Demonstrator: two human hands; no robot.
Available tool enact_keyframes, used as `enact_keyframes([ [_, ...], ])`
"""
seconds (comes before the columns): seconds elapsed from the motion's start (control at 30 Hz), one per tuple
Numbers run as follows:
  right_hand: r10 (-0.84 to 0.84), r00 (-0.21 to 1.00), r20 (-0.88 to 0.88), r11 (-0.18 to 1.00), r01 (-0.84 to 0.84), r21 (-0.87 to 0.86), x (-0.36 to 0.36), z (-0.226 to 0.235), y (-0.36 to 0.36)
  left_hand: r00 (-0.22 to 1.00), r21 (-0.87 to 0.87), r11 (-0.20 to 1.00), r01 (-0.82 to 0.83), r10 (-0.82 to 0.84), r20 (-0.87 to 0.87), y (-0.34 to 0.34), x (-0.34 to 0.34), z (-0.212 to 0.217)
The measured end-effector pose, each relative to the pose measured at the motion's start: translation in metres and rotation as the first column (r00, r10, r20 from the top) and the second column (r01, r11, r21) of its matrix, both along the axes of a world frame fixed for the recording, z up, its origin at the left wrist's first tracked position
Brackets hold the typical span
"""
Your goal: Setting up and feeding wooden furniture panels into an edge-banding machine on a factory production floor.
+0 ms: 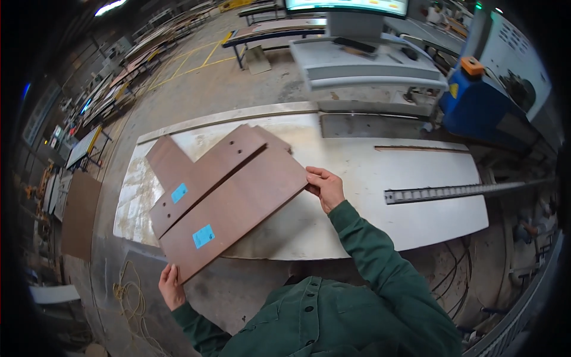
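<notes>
A long reddish-brown wood panel (256, 202) with a light-blue label (203, 236) is held slantwise between my two hands. My left hand (172, 287) grips its near left corner, and my right hand (325, 187) pinches its far right end, thumb on the edge. Just beyond lies another brown panel (208, 169), with drilled holes near both ends and a blue label of its own. Beneath and behind that one, more brown boards (169, 156) stick out at the left and far side. The fingers under the held panel are partly hidden.
The boards are over a worn white tabletop (351, 232). A slotted metal rail (434, 193) and a thin brown strip (422, 149) are at its right. Beyond stand a console with keyboard (354, 46) and a blue machine (482, 101). Tangled yellow cord (128, 294) lies at lower left.
</notes>
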State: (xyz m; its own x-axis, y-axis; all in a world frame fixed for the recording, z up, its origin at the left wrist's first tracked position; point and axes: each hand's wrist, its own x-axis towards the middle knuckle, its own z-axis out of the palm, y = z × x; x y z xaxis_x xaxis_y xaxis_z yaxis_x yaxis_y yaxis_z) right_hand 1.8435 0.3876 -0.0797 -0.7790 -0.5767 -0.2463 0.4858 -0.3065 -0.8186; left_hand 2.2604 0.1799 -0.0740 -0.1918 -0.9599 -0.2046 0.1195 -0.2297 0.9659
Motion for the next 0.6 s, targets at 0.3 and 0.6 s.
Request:
enact_keyframes([
  [0.3,-0.174,0.978,0.115,0.945,0.199,-0.259,-0.073,0.009,0.211,0.710,0.054,0.776,0.628,-0.544,-0.447,0.138,-0.078,0.026],
  [0.6,-0.312,0.949,0.053,0.935,0.317,-0.162,-0.129,0.030,0.360,0.621,0.161,0.639,0.752,-0.606,-0.497,0.295,-0.255,0.037],
])
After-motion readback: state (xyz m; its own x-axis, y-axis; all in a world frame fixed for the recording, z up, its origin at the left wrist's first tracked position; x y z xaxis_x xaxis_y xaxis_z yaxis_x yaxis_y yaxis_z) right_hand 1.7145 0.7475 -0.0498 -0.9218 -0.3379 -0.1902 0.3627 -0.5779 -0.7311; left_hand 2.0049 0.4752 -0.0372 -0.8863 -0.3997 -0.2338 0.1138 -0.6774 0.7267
